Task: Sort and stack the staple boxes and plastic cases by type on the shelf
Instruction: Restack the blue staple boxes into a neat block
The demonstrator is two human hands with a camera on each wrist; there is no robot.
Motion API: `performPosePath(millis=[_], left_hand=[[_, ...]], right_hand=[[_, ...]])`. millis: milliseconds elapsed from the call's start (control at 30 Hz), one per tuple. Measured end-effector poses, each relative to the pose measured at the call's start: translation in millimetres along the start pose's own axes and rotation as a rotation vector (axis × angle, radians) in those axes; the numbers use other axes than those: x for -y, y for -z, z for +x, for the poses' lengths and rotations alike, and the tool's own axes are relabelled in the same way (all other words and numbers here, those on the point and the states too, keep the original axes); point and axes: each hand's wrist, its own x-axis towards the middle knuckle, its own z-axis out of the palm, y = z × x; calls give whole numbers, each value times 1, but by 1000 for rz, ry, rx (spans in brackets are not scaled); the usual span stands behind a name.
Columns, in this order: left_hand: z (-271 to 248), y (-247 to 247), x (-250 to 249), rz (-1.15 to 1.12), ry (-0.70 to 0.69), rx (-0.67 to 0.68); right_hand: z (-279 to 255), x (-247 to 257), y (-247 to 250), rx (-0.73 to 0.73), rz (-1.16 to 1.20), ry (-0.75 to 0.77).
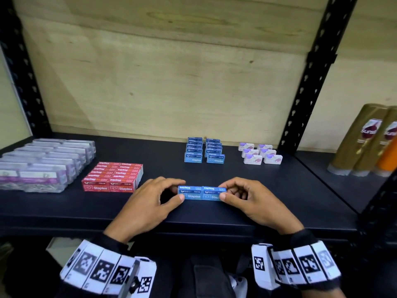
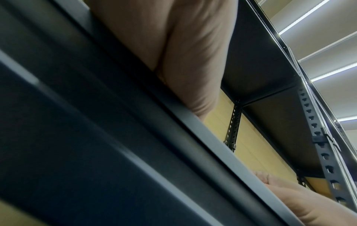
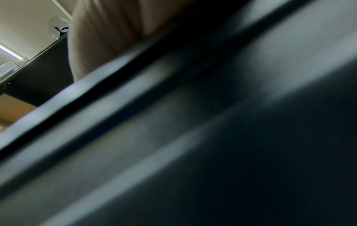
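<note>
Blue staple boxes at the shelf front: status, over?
Left hand and right hand pinch the blue pair end to end. Pair on shelf. Path to blue stacks open.

Gold shampoo bottles (image 1: 356,140) beside orange bottle (image 1: 387,160)

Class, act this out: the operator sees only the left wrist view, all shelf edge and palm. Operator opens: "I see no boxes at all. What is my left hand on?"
Observer: Your left hand pinches the left end of a pair of blue staple boxes lying side by side near the shelf's front edge.
Operator: And the right hand?
Observer: The right hand pinches the pair's other end.
Operator: Where are the other blue ones?
Observer: A blue stack sits further back, in two columns.
Operator: Anything to my left?
Observer: Red staple boxes, then clear plastic cases beyond them.
</note>
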Motion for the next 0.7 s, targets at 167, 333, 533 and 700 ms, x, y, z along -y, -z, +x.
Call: performPosePath(millis=[167, 333, 533, 700], left_hand=[[0, 2, -3, -53, 70, -7], [5, 24, -12, -136, 95, 106], [39, 77, -49, 137, -17, 179], [101, 89, -67, 382, -63, 333]], right_hand=[[1, 2, -1, -51, 22, -32], [-1, 15, 12, 30, -124, -106], [17, 65, 60, 77, -260, -71], [73, 86, 82, 116, -401, -84]])
